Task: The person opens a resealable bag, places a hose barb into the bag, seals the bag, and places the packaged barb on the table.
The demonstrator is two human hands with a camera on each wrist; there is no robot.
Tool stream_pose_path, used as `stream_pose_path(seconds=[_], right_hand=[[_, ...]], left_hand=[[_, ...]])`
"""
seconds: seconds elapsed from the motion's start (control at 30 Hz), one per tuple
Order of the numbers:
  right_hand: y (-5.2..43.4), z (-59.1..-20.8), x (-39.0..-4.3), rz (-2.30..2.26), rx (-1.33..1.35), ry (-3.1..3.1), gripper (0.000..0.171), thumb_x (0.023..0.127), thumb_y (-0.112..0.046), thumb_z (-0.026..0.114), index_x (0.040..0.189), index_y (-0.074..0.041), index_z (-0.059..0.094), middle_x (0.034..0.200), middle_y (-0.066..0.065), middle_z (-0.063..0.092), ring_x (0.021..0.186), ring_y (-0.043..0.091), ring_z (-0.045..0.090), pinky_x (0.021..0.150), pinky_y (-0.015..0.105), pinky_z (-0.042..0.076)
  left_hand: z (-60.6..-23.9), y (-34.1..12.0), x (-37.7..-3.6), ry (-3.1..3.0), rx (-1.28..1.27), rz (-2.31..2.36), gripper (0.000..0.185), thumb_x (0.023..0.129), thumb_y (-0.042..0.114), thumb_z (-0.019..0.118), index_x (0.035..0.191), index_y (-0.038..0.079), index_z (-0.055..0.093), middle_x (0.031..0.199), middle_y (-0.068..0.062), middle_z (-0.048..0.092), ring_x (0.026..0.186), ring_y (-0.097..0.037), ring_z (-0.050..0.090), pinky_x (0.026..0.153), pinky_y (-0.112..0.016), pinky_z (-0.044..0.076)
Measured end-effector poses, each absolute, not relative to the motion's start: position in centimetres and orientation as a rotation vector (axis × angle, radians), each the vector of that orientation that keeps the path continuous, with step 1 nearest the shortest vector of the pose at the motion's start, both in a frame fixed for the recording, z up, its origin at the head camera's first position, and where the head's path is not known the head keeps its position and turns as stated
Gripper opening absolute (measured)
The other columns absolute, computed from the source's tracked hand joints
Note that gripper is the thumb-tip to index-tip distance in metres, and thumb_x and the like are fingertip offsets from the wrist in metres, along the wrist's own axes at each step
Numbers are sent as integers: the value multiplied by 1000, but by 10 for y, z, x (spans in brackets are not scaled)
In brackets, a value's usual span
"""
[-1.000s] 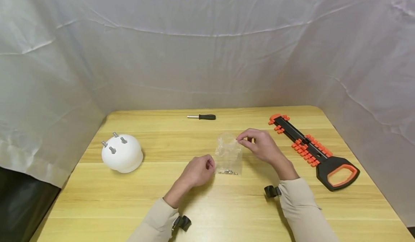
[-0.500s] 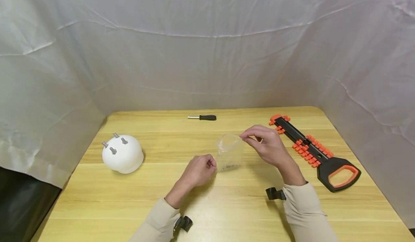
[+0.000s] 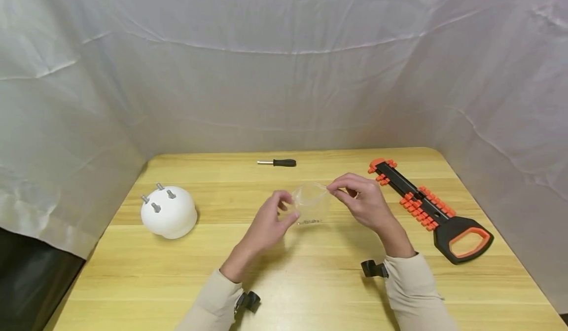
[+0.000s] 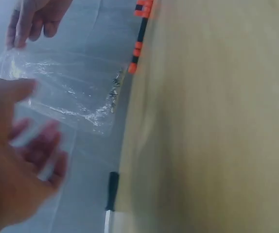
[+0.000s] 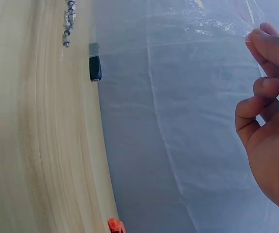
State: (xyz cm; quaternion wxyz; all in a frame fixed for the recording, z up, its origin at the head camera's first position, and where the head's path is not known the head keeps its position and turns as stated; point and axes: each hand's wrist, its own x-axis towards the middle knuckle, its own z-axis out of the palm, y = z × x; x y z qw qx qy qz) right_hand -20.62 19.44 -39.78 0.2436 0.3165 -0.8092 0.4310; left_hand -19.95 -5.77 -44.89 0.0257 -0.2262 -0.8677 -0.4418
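Note:
A clear plastic bag point(image 3: 314, 202) hangs upright over the table between the two hands, its top corner pinched by the right hand point(image 3: 365, 200). Small metal pieces, likely screws point(image 3: 309, 221), are gathered along the bag's bottom; they also show as shiny bits point(image 5: 69, 22) in the right wrist view. The left hand point(image 3: 268, 222) is at the bag's left edge with thumb and fingers spread apart. In the left wrist view, the left hand point(image 4: 13, 160) is blurred and its thumb overlaps the bag's edge; whether it touches the plastic I cannot tell.
A black-handled screwdriver point(image 3: 284, 163) lies at the table's back. At the left rests a white rounded object point(image 3: 170, 217) with several grey pegs upward. On the right is a long black-and-orange tool point(image 3: 426, 207) with a loop handle. Grey sheeting point(image 3: 284, 89) surrounds the wooden table point(image 3: 310, 291).
The right hand has lifted the bag, which was lying crumpled, so it hangs. The left hand, earlier curled beside the bag, has spread its thumb and fingers and moved up slightly.

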Motion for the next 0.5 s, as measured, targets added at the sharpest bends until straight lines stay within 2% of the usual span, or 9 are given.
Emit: stream_pose_path(seconds=[0.07, 0.17, 0.3, 0.5], right_hand=[[195, -397, -206, 1190, 862, -2207, 17, 81, 3, 72, 91, -10, 75, 86, 4, 72, 62, 3, 43, 54, 15, 35], [196, -397, -204, 1202, 860, -2202, 16, 82, 3, 71, 92, -10, 75, 86, 6, 72, 62, 3, 45, 54, 15, 36], [197, -399, -203, 1218, 867, -2186, 17, 82, 4, 71, 92, -10, 75, 85, 7, 71, 62, 2, 45, 54, 15, 37], [197, -403, -202, 1245, 852, -2181, 20, 81, 5, 72, 96, -9, 74, 86, 4, 72, 60, 5, 45, 53, 17, 39]], left_hand=[[-444, -58, -201, -2535, -769, -1355, 37, 94, 28, 62, 123, 10, 49, 117, -3, 56, 101, -18, 54, 84, -40, 50], [-438, -58, -203, -2373, -859, -1248, 31, 96, 22, 61, 122, 9, 49, 114, -4, 57, 99, -18, 55, 84, -40, 50], [-435, -56, -206, -2234, -925, -1083, 19, 94, 16, 63, 112, 12, 59, 107, -2, 62, 90, -16, 57, 81, -34, 50], [-432, -53, -208, -2141, -941, -977, 4, 88, 15, 69, 92, 14, 68, 96, 1, 68, 87, -15, 62, 78, -34, 47]])
